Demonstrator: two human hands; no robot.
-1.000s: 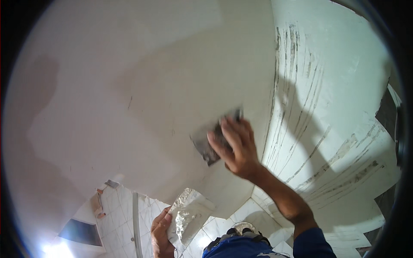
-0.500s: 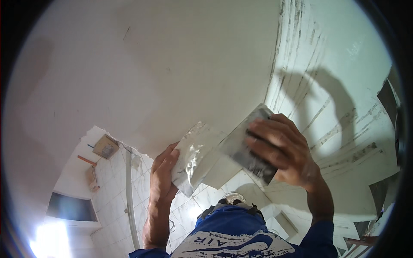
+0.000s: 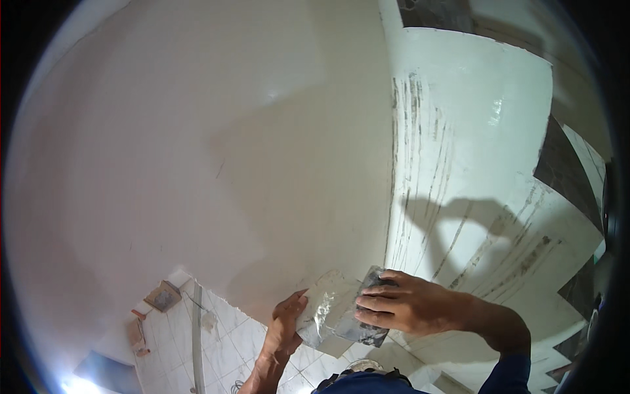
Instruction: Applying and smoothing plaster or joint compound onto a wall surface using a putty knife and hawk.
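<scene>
- Altogether, two hands appeared low in view: the left hand point(image 3: 285, 322) gripped one pale plate point(image 3: 338, 281) by its left side, and the right hand point(image 3: 413, 303) gripped one dark plate point(image 3: 367, 336), fingers across its face.
- One glossy patch of paste point(image 3: 322, 310) lay on the pale plate.
- The plates overlapped in view; contact between them could not be told.
- Two walls stood behind: one plain pale wall point(image 3: 164, 164) and one greenish-white wall point(image 3: 499, 151) bearing many dark streaks point(image 3: 412, 125).
- One brown square object point(image 3: 163, 297) lay near one long strip point(image 3: 197, 328).
- One second earlier, the right hand and dark plate were before the pale wall, well apart from the pale plate; now they had come beside it.
</scene>
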